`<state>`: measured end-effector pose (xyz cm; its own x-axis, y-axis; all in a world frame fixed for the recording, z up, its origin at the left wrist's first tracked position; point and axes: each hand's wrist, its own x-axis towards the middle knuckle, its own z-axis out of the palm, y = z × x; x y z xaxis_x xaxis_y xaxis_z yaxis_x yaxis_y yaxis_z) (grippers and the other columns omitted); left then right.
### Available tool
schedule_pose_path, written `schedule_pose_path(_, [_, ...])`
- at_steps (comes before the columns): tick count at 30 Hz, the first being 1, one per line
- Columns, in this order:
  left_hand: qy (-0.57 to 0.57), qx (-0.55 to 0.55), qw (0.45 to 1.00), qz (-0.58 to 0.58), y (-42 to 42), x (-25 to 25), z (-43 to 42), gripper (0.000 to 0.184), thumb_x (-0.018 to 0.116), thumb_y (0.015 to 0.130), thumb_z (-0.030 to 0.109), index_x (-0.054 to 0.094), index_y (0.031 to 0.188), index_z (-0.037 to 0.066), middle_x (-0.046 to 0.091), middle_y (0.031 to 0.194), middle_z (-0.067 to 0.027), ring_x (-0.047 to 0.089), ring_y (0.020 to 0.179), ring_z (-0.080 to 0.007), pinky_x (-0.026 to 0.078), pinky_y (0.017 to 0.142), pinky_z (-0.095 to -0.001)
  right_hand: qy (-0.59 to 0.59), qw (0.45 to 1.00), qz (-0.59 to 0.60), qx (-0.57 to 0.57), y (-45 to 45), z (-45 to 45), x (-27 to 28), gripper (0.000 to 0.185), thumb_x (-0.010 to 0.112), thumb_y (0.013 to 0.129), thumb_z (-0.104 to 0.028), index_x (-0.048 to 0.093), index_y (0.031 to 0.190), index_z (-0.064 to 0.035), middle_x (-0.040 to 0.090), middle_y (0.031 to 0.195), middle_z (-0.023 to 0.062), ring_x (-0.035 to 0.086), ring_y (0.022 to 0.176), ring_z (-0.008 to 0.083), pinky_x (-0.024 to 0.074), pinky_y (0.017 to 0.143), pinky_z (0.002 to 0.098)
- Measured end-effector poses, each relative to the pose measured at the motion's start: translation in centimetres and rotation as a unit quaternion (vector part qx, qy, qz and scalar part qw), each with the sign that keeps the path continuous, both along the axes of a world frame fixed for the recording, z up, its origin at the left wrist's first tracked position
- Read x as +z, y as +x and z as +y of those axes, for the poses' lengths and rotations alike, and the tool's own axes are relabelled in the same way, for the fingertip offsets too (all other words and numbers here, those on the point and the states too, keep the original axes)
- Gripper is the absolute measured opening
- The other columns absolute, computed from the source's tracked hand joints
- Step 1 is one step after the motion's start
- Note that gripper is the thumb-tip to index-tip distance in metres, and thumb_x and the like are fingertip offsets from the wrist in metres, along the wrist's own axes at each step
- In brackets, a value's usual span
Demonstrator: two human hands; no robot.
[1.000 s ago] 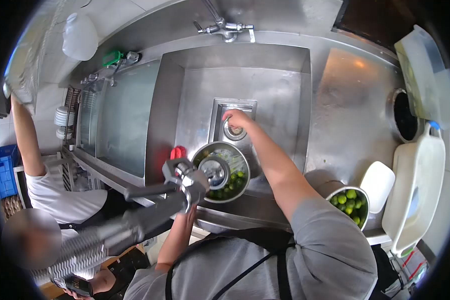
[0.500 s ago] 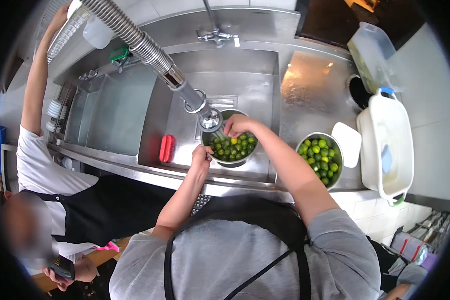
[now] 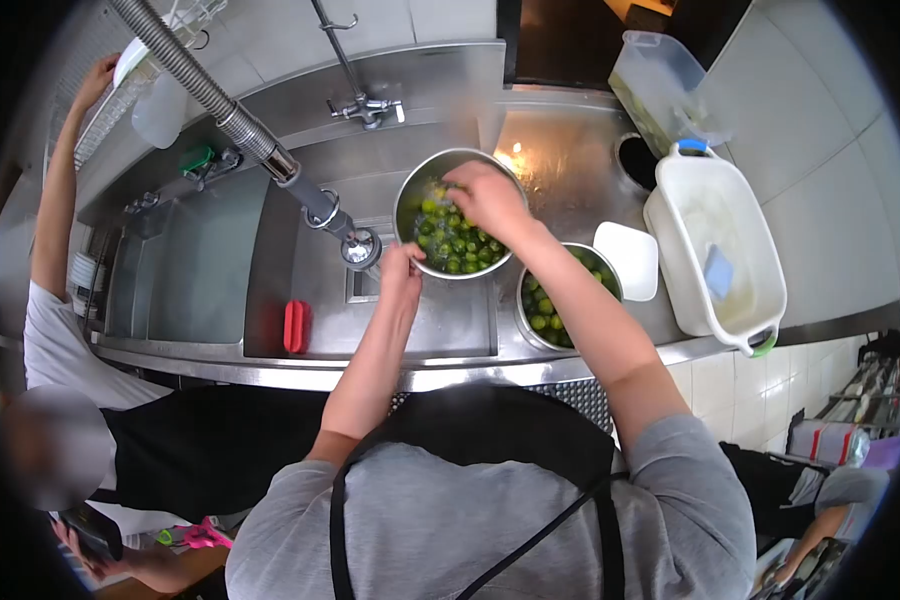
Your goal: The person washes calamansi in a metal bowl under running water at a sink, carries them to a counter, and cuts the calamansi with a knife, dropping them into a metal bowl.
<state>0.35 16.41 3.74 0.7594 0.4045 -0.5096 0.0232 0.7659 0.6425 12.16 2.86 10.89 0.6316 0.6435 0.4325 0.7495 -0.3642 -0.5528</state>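
A steel pot (image 3: 406, 200) of green limes (image 3: 455, 240) in water is at the right side of the sink basin, beside the spray nozzle. My left hand (image 3: 401, 264) is closed on the pot's near left rim, thumb over the edge. Reaching inside, my right hand (image 3: 490, 203) has its fingers curled down among the limes; what they hold, if anything, is hidden. One yellowish lime shows by its fingertips. A second steel pot (image 3: 525, 325) of limes stands on the counter to the right, partly covered by my right forearm.
The spray nozzle (image 3: 361, 248) hangs left of the pot. A red block-like item (image 3: 297, 327) lies in the basin. Rightward are a white lid (image 3: 627, 262) and a white tub (image 3: 670, 270) with a blue sponge (image 3: 717, 272). At the left, a co-worker (image 3: 45, 330) reaches up to a rack.
The pot of limes has moved right and looks higher, away from under the nozzle, with both my hands still at it. The camera view has shifted too.
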Motion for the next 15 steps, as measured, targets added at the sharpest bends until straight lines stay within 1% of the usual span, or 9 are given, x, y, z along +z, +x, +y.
schedule_pose_path(1, [0.098,0.018,0.995,-0.010,0.8,2.3,-0.3,0.020,0.050,0.053,-0.008,0.041,0.057,0.009,0.040,0.052,-0.0008,0.035,0.041,-0.0103,0.024,0.039,-0.0224,0.054,0.997,0.010,-0.057,0.6,-0.9,0.9,0.023,0.058,0.075,-0.018,0.061,0.093,-0.0032,0.058,0.098,0.0104,0.054,0.093,0.0290,0.0432,0.081,0.0377])
schedule_pose_path(2, [0.198,0.036,0.979,-0.017,1.7,3.8,-0.4,0.019,0.050,0.052,-0.008,0.040,0.057,0.009,0.040,0.052,-0.0010,0.036,0.042,-0.0107,0.025,0.040,-0.0229,0.061,0.991,0.030,-0.112,1.1,-1.6,0.4,0.036,0.056,0.079,-0.023,0.054,0.106,0.0002,0.052,0.110,0.0173,0.047,0.105,0.0326,0.0384,0.089,0.0383])
schedule_pose_path(5, [0.352,0.066,0.932,-0.059,5.0,6.2,-0.1,0.017,0.049,0.055,-0.006,0.039,0.055,0.007,0.042,0.052,-0.0006,0.040,0.046,-0.0117,0.029,0.043,-0.0250,0.088,0.986,0.058,-0.128,2.3,-0.6,-2.7,0.052,0.053,0.082,-0.030,0.041,0.121,0.0020,0.042,0.122,0.0237,0.037,0.116,0.0358,0.0308,0.097,0.0387])
schedule_pose_path(6, [0.356,0.066,0.930,-0.059,5.8,6.9,-0.1,0.017,0.049,0.055,-0.006,0.039,0.055,0.007,0.042,0.052,-0.0006,0.040,0.046,-0.0117,0.029,0.043,-0.0250,0.109,0.971,0.183,-0.105,3.1,-0.1,-4.0,0.063,0.051,0.083,-0.037,0.030,0.129,0.0009,0.033,0.128,0.0258,0.030,0.121,0.0368,0.0255,0.100,0.0390])
schedule_pose_path(7, [0.451,0.076,0.889,-0.031,6.7,7.8,-0.2,0.015,0.050,0.056,-0.004,0.039,0.056,0.006,0.043,0.051,-0.0023,0.042,0.047,-0.0151,0.031,0.045,-0.0276,0.141,0.968,0.175,-0.115,3.2,1.0,-4.9,0.067,0.050,0.083,-0.040,0.027,0.130,0.0015,0.034,0.128,0.0251,0.032,0.121,0.0359,0.0248,0.100,0.0394])
schedule_pose_path(9, [0.547,0.085,0.833,0.001,7.8,9.3,-0.5,0.013,0.050,0.058,-0.001,0.039,0.056,0.006,0.045,0.051,-0.0040,0.045,0.047,-0.0184,0.033,0.047,-0.0302,0.204,0.947,0.200,-0.146,3.1,2.9,-6.1,0.068,0.048,0.084,-0.042,0.027,0.130,0.0021,0.033,0.130,0.0243,0.031,0.122,0.0350,0.0250,0.100,0.0396])
schedule_pose_path(11, [0.694,0.099,0.709,0.080,8.6,10.8,-1.4,0.011,0.052,0.059,0.002,0.041,0.058,0.004,0.046,0.051,-0.0089,0.047,0.049,-0.0254,0.035,0.050,-0.0351,0.247,0.933,0.206,-0.162,3.3,4.7,-6.3,0.069,0.047,0.084,-0.044,0.027,0.130,0.0023,0.033,0.130,0.0242,0.032,0.121,0.0350,0.0254,0.100,0.0396])
schedule_pose_path(12, [0.700,0.097,0.702,0.093,8.8,11.3,-1.9,0.011,0.052,0.058,0.003,0.041,0.059,0.005,0.046,0.052,-0.0133,0.047,0.052,-0.0316,0.036,0.052,-0.0382,0.283,0.919,0.209,-0.180,3.6,5.5,-6.5,0.069,0.047,0.084,-0.045,0.027,0.130,0.0025,0.034,0.129,0.0241,0.033,0.120,0.0350,0.0259,0.099,0.0397])
schedule_pose_path(15, [0.727,0.106,0.672,0.097,9.4,10.9,-2.1,0.010,0.052,0.058,0.003,0.041,0.058,0.005,0.048,0.052,-0.0141,0.048,0.053,-0.0330,0.037,0.052,-0.0392,0.219,0.924,0.185,-0.251,4.0,7.5,-7.1,0.061,0.045,0.084,-0.046,0.030,0.132,-0.0111,0.035,0.128,0.0246,0.036,0.116,0.0373,0.0275,0.098,0.0408])
